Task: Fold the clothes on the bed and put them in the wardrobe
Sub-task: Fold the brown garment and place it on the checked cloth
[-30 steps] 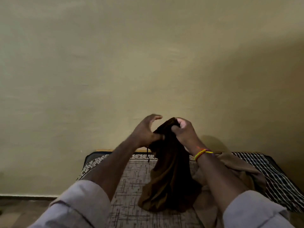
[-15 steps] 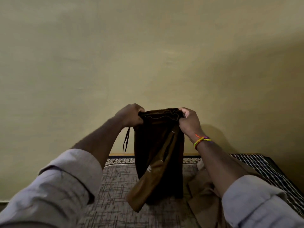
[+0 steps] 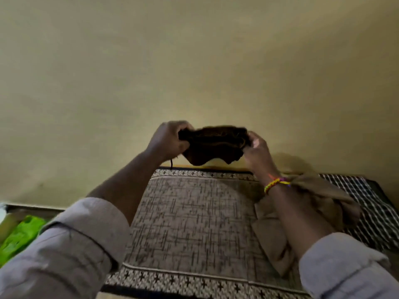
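Note:
A dark brown garment (image 3: 212,145) is stretched out sideways in the air above the far edge of the bed (image 3: 190,223), and its image is blurred. My left hand (image 3: 170,140) grips its left end and my right hand (image 3: 257,151) grips its right end. A thin drawstring hangs down below my left hand. A tan garment (image 3: 302,214) lies crumpled on the bed under my right forearm. The wardrobe is not in view.
The bed has a grey patterned cover with a cross-patterned border. A black and white striped cloth (image 3: 371,208) lies at the bed's right end. A bright green thing (image 3: 19,236) sits on the floor at the left. A plain yellowish wall stands behind the bed.
The brown garment hung down from both hands; now it is swung up and held out level between them, with no part hanging over the bed. My view has tipped downward, showing more of the bed.

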